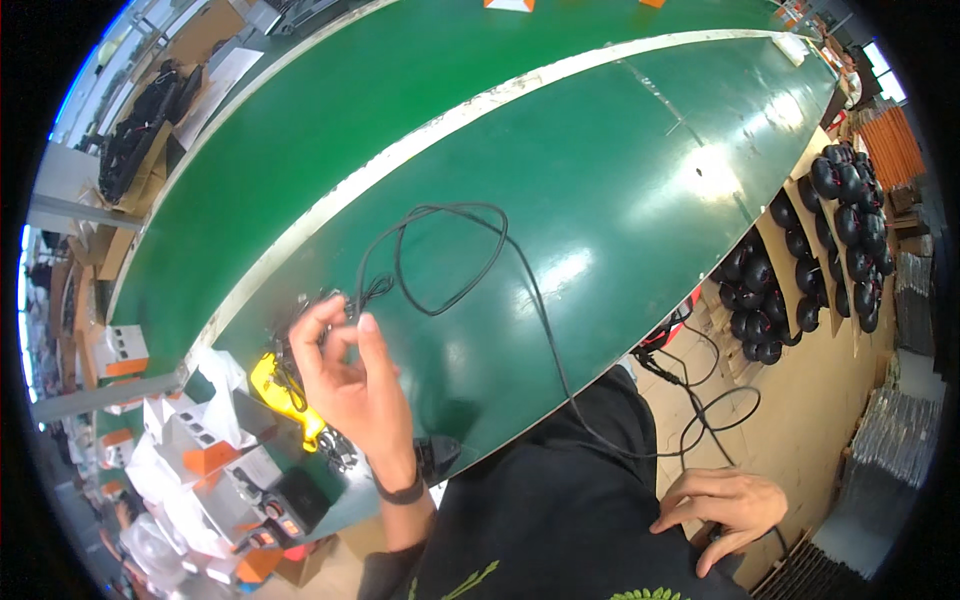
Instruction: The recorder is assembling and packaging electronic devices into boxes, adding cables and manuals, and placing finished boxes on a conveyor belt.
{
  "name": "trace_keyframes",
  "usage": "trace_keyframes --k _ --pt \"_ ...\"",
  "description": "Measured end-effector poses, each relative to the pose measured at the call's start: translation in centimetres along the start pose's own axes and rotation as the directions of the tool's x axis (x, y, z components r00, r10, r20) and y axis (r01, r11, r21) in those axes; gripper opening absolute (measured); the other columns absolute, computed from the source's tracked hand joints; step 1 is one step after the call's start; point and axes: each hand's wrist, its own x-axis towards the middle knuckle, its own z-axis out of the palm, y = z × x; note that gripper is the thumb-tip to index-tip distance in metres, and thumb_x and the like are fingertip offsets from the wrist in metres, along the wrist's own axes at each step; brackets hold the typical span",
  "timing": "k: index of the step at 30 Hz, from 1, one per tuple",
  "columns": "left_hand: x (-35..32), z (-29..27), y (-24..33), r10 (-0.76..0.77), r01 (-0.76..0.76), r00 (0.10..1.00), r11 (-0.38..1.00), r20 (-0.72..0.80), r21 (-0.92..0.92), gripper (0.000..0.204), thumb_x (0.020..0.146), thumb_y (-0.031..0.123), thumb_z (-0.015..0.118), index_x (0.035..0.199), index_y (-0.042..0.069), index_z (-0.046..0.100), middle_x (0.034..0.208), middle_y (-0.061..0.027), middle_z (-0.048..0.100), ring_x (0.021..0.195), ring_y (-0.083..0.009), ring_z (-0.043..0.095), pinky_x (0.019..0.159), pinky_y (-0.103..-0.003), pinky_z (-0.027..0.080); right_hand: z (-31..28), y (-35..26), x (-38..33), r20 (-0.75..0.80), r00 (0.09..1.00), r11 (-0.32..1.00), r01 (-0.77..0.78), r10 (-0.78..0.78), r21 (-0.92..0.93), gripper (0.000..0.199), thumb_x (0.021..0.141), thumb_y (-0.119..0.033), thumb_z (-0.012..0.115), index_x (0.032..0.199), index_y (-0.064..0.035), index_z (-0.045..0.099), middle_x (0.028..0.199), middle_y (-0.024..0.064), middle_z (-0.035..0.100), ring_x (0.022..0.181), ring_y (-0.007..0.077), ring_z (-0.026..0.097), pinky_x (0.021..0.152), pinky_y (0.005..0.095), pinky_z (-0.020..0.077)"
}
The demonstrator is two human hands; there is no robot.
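Note:
A thin black cable [530,270] lies in a loose loop on the green table and runs over its near edge toward my lap. My left hand [350,380] is raised over the table at the left, thumb and curled fingertips closed on one end of this cable. By my right thigh, my right hand [725,505] is bent round a dark part of the cable, mostly hidden under the fingers. More black cable [700,400] hangs in loops off the table edge above it. A yellow tool-like thing [280,390] lies left of my left hand, beside dark cords.
A white strip [480,105] divides the green table [600,150]. Opened white and orange boxes [205,455] crowd the near left. Black rounded parts [755,280] hang on racks at the right. Stacked grey sheets [880,470] stand beyond the floor.

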Motion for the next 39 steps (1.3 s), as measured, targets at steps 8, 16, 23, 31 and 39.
trace_keyframes --k 8,16,23,31,39 --pt "0.0 2.9 5.6 0.437 -0.587 0.78 0.76 0.448 0.279 0.037 0.086 0.0 0.083 0.123 0.005 0.076 0.148 -0.0199 0.061 0.132 -0.039 0.063 0.105 -0.048 0.054 -2.5 -1.7 10.9 0.418 0.901 0.966 0.199 -0.113 -0.168 0.047 0.109 -0.044 0.07 0.105 0.0012 0.061 0.095 0.0153 0.06 0.091 0.0351 0.065 0.075 0.045 0.0602" --pt "-1.1 6.4 7.6 0.496 -0.281 0.385 0.866 0.778 -0.414 0.035 0.095 0.002 0.077 0.13 0.003 0.073 0.132 -0.017 0.074 0.121 -0.038 0.071 0.103 -0.047 0.056 1.2 -2.4 18.3 0.449 0.821 0.874 0.46 -0.352 -0.157 0.037 0.109 -0.029 0.065 0.097 0.0048 0.063 0.093 0.0207 0.066 0.091 0.0387 0.07 0.08 0.0483 0.0564" --pt "-1.6 6.5 5.0 0.531 0.099 0.022 0.842 0.847 -0.53 0.032 0.104 0.004 0.069 0.135 0.0 0.073 0.129 -0.0178 0.078 0.125 -0.0307 0.074 0.104 -0.043 0.059 1.4 -2.8 22.6 0.09 0.805 0.797 0.593 -0.586 -0.112 0.025 0.108 -0.026 0.069 0.103 -0.0017 0.073 0.091 0.0104 0.067 0.09 0.0303 0.071 0.074 0.0427 0.0561" --pt "5.7 -0.4 4.8 0.203 0.15 0.83 0.817 0.52 -0.557 0.029 0.111 0.012 0.065 0.135 -0.003 0.066 0.11 -0.0145 0.076 0.096 -0.0215 0.073 0.088 -0.037 0.06 -8.6 -2.0 15.9 -0.734 0.492 0.865 0.422 -0.469 -0.271 0.019 0.109 -0.009 0.066 0.11 0.0035 0.08 0.102 0.0118 0.08 0.085 0.014 0.073 0.08 0.0293 0.0598" --pt "9.3 0.5 6.5 0.06 0.063 0.989 0.658 0.136 -0.75 0.03 0.11 0.014 0.067 0.138 0.006 0.06 0.115 -0.0056 0.069 0.102 -0.0162 0.065 0.088 -0.032 0.055 -2.9 -1.4 21.8 -0.32 0.766 0.775 0.341 -0.557 -0.532 0.069 0.081 -0.029 0.099 0.136 -0.0002 0.068 0.13 0.0206 0.069 0.115 0.0358 0.072 0.1 0.0406 0.0589"
